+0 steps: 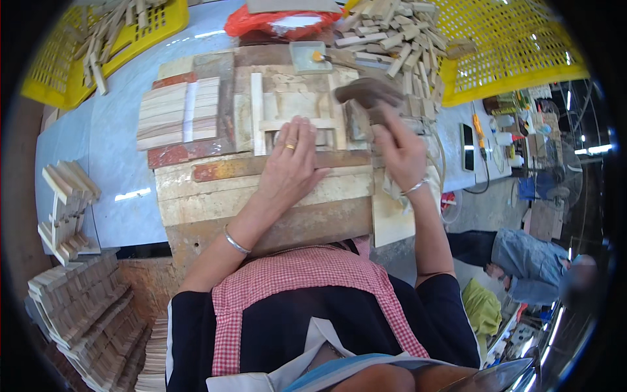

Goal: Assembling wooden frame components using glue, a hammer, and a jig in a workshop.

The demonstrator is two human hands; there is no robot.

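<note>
A small pale wooden frame [257, 98], made of slats with a crosspiece, lies flat on the worn wooden work block [261, 225]. My left hand [292, 157] rests on its crosspiece, fingers stretched out flat and close together, a ring on one of them. My right hand [401, 157] is closed round the handle of a hammer [369, 95]. The dark hammer head, smeared by motion, is raised beside the frame's right side. Left of the frame sits a flat row of wood slats [171, 112].
Behind the frame stands a translucent square dish [300, 60] with an orange-tipped item. Loose wood sticks [392, 32] are heaped at the back right. Yellow baskets [516, 49] stand in both far corners. Stacked wood pieces [85, 294] are at the lower left. Another person [529, 261] is at the right.
</note>
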